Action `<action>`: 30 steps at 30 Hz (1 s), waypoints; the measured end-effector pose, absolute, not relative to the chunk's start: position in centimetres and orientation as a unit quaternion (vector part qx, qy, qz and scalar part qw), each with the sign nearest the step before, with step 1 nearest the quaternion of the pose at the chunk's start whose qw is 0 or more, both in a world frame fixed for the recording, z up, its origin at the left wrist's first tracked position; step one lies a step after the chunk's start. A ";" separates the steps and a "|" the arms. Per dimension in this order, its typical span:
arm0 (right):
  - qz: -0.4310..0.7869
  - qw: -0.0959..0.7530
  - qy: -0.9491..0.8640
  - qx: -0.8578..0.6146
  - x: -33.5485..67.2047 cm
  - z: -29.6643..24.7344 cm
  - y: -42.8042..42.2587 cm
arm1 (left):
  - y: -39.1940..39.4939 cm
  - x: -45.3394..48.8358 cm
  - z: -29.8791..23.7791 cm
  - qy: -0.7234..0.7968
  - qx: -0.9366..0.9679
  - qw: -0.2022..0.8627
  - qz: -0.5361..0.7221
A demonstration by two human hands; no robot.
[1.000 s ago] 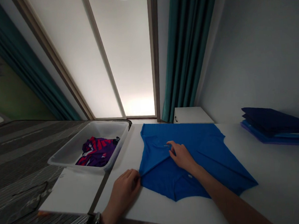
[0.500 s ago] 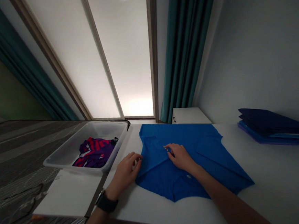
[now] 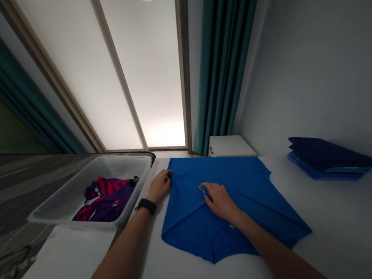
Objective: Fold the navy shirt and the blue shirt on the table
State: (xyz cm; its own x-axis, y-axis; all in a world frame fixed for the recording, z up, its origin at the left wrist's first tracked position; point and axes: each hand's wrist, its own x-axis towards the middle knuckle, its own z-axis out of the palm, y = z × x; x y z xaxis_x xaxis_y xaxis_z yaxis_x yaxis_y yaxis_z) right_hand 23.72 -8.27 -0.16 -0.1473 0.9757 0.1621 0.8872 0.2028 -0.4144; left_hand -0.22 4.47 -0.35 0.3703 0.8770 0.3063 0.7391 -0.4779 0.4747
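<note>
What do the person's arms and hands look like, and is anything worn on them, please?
The left hand and right hand are ungloved, and neither forearm shows a sleeve. A black-strapped watch sits on the left wrist; the right has none.

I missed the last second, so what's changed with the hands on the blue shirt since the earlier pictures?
The left hand has moved forward along the left edge of the blue shirt, from near its close corner to near its far corner. The right hand stayed on the shirt's middle. The plastic tub of striped clothing and the folded stack look unchanged.
</note>
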 end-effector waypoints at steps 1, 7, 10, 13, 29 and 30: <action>0.113 0.201 -0.745 -0.626 23.7 -0.1 -8.1 | 4.6 -0.4 -0.5 0.487 0.817 0.143 0.272; 0.094 0.153 -0.794 -0.581 22.9 1.7 -4.1 | 5.0 -0.4 -0.8 0.491 0.812 0.162 0.272; 0.072 0.145 -0.816 -0.555 21.7 2.3 -0.4 | 5.1 -0.4 -0.9 0.495 0.809 0.157 0.273; 0.082 0.149 -0.811 -0.560 20.3 2.1 2.9 | 5.5 -0.8 -1.2 0.496 0.812 0.140 0.275; 0.091 0.156 -0.789 -0.588 18.3 0.0 5.4 | 5.9 -1.3 -1.9 0.489 0.798 0.168 0.310; 0.083 0.152 -0.787 -0.591 18.1 -0.2 5.3 | 6.0 -1.3 -1.9 0.489 0.803 0.155 0.304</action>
